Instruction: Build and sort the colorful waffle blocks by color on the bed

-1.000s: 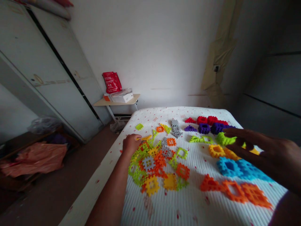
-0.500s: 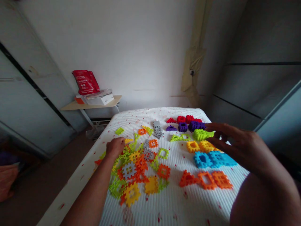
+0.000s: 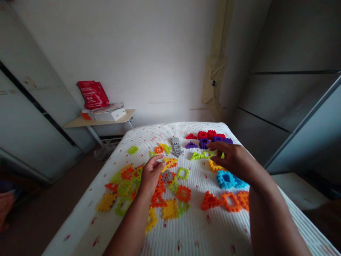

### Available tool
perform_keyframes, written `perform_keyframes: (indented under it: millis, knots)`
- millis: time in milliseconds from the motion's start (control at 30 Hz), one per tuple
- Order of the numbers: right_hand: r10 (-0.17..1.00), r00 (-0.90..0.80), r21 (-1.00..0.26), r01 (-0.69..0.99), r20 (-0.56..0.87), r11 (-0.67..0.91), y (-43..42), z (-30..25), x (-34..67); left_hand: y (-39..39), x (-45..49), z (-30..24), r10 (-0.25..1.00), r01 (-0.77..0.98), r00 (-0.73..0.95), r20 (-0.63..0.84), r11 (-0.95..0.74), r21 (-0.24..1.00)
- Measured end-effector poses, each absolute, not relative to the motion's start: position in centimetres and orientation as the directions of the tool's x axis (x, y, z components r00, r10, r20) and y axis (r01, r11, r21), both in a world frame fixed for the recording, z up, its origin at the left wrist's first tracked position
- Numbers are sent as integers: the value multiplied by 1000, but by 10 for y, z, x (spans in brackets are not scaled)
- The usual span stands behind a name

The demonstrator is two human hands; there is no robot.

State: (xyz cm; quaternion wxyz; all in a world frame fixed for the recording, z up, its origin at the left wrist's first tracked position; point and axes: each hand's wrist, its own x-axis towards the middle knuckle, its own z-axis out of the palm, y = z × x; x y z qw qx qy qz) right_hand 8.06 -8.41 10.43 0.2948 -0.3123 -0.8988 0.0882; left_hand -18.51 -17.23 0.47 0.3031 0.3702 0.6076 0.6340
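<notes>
Left hand (image 3: 150, 174) is hovering over the mixed pieces, thumb and index spread, fingertips lying right at a yellow triangular piece (image 3: 167, 164); can't tell whether it's gripping that piece or just touching. Right hand (image 3: 234, 156) is hanging palm-down over the sorted rows, fingers loosely curled and apart, with a bit of lime green showing between them; can't tell if it's holding anything. Mixed pile (image 3: 125, 186) of lime, orange and yellow pieces is spreading under and around the left hand, on the white ribbed cloth (image 3: 197, 227). Grey pieces (image 3: 176, 144) are lying in a column near the middle. On the right, rows are running by colour, far to near: red pieces (image 3: 211, 134), purple pieces (image 3: 204, 143), lime pieces (image 3: 196, 155), yellow pieces (image 3: 213, 165), blue pieces (image 3: 236, 181), orange pieces (image 3: 213, 202); right hand and forearm are partly covering several. Containers: white box (image 3: 109, 114) is sitting on the side table (image 3: 77, 122), red bag (image 3: 92, 94) standing just behind; contents hidden in both. Clear plastic bag (image 3: 102, 153) is slumping below, contents too dim to read.
</notes>
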Motion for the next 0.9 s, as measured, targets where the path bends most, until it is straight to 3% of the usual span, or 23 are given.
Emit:
perform_keyframes:
  millis: [267, 467, 633, 900]
  knots:
    - [431, -809, -308, 325, 399, 894, -92, 68, 15, -181, -171, 5, 861, 4, -504, 66, -74, 997]
    - [313, -896, -177, 268, 316, 947, -107, 49, -11, -190, -167, 0, 869, -11, -495, 24, -34, 999]
    - [307, -902, -88, 294, 303, 952, -111, 40, -19, -193, -167, -11, 877, -48, -480, 11, -39, 998]
    - [326, -909, -59, 322, 262, 945, -112, 43, -18, -194, -166, -17, 877, -2, -479, 35, -41, 999]
